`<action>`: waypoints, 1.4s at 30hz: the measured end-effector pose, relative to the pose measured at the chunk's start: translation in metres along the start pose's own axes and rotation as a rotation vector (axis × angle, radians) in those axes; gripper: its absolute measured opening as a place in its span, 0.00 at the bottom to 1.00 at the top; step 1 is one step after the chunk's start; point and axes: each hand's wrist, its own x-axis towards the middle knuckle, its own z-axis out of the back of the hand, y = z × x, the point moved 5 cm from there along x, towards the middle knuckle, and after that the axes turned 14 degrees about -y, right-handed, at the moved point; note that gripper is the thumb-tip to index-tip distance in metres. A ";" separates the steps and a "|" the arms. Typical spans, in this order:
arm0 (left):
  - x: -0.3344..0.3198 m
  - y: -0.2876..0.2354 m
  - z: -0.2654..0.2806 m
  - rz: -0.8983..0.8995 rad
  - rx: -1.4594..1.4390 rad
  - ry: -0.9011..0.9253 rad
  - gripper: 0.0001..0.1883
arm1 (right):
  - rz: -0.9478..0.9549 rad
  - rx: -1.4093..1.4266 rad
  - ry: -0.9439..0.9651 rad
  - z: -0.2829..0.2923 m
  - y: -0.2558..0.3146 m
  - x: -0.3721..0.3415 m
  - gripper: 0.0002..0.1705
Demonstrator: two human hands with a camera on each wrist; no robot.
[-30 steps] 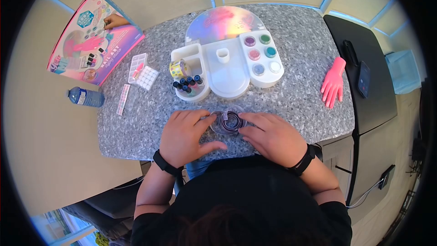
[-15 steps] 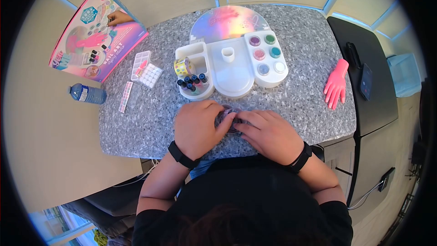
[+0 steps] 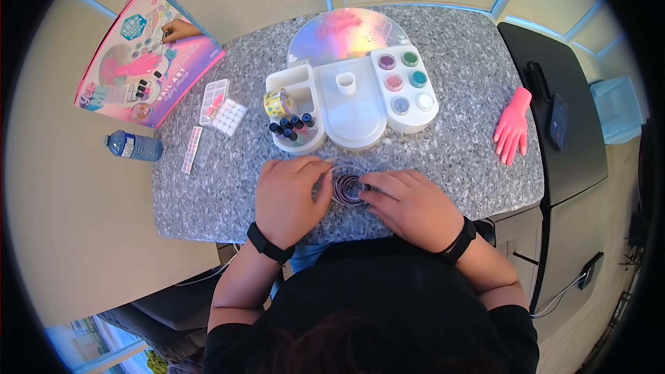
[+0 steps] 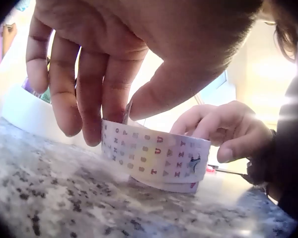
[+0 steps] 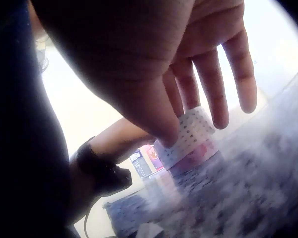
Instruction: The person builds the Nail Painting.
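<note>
On the granite counter, a loose coil of sticker strip (image 3: 341, 192) lies between the two hands. The left wrist view shows rows of small printed letters on the white sticker strip (image 4: 151, 156). My left hand (image 3: 289, 197) pinches the coil's upper edge between thumb and index finger, its other fingers hanging down outside. From the opposite side my right hand (image 3: 415, 208) holds the coil, fingertips inside the ring. In the right wrist view the right thumb (image 5: 161, 126) presses against the dotted outer face, above a pink layer.
Behind the coil stands a white nail station (image 3: 350, 114) with polish bottles (image 3: 289, 126) and glitter pots (image 3: 393, 83). Left are a bead case (image 3: 228, 118), a sticker strip card (image 3: 192, 150), a water bottle (image 3: 134, 145) and a printed box (image 3: 149, 55). A pink model hand (image 3: 512, 128) lies right.
My left hand moved right over the coil, covering much of it, then drew back left, so the coil's rings show again. The right hand has stayed nearly in place.
</note>
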 end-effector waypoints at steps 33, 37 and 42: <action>0.008 -0.002 -0.002 0.392 -0.523 -0.030 0.40 | -0.243 0.346 -0.104 0.015 -0.021 0.048 0.32; 0.012 0.010 0.011 0.465 -0.657 -0.260 0.38 | -0.150 0.465 -0.169 0.022 -0.015 0.094 0.27; 0.015 0.034 0.029 0.495 -0.635 -0.401 0.37 | -0.047 0.436 -0.149 0.016 -0.020 0.140 0.28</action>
